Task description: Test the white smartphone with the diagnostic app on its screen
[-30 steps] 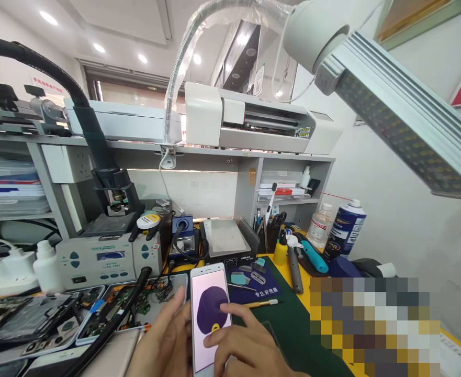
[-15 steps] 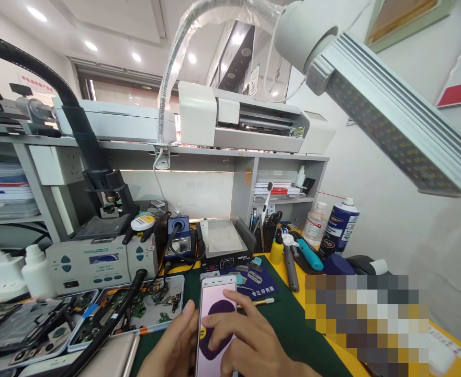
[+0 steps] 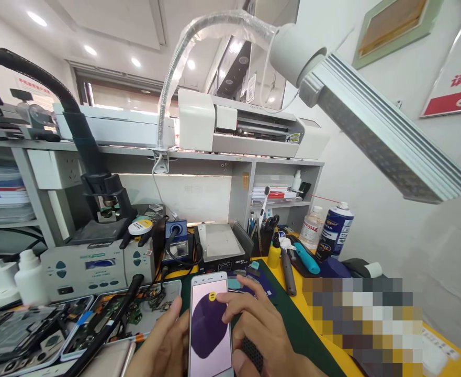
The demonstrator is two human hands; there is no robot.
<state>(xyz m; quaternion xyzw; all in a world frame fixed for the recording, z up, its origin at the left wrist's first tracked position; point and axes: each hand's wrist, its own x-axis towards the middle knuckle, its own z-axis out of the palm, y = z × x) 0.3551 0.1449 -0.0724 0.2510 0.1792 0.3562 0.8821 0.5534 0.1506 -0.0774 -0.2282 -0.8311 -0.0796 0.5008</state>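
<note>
A white smartphone [image 3: 210,340] stands upright in my left hand [image 3: 163,337], which is closed around its left side with the thumb along the edge. On its lit pink screen is a large dark purple shape, with a small yellow round mark near the top. My right hand [image 3: 259,327] hovers over the phone's right side, fingers bent and apart. One fingertip is at the screen beside the yellow mark. Below the palm shows a dark textured thing [image 3: 253,355], mostly covered; whether the hand touches it I cannot tell.
Trays of phone parts [image 3: 136,309] lie left, crossed by a black hose [image 3: 112,324]. Behind stand a grey hot-air station [image 3: 97,267], a soldering station [image 3: 178,243] and a heating plate [image 3: 220,243]. A spray can [image 3: 335,230] and bottle [image 3: 311,228] stand right. A lamp [image 3: 383,125] hangs above.
The yellow mark has moved from the screen's left side to near its top, and my right fingertip has shifted up with it. The phone sits slightly further left in view.
</note>
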